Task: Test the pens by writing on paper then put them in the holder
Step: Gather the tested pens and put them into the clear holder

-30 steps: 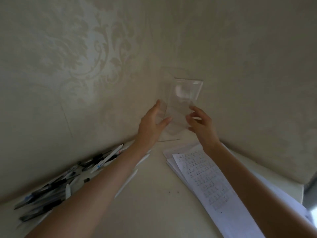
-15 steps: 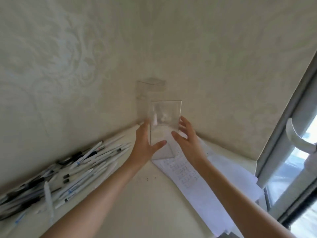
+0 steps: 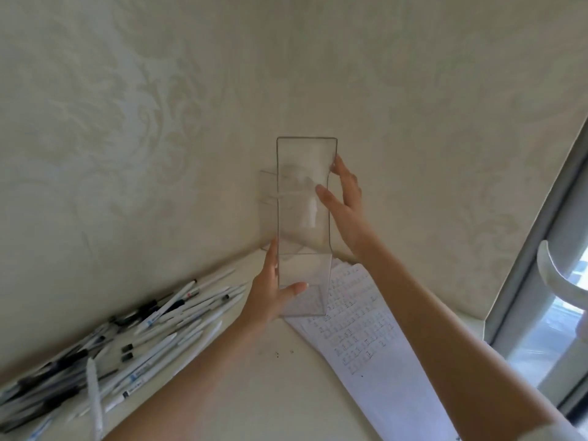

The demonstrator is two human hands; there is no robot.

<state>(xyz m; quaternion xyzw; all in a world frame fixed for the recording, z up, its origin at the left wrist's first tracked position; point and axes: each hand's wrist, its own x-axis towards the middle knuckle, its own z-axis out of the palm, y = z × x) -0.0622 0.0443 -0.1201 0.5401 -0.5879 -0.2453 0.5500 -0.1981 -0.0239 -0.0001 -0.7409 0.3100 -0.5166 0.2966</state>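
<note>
Moved: the holder is showing more of its length than half a second ago, and the right hand is now sitting high on its right edge, whereas both hands were low on it before.
Left hand: reaching forward on an outstretched arm and gripping the holder's lower left edge, with the thumb lying across the front face.
Right hand: reaching up and holding the upper right edge, with the thumb on the front and the fingers going behind.
Count: one clear holder, two hands, and one loose heap of pens too tangled to number; the paper is lying as a stack of several sheets.
Holder's axis: running up and down in the view, with one short end pointing up the wall corner and the other hanging just over the near edge of the paper. I cannot tell which end is open.
Place: the holder is being held in the corner above the tabletop, between the pens on the left and the paper on the right.
Right edge: a window handle is showing.
</note>
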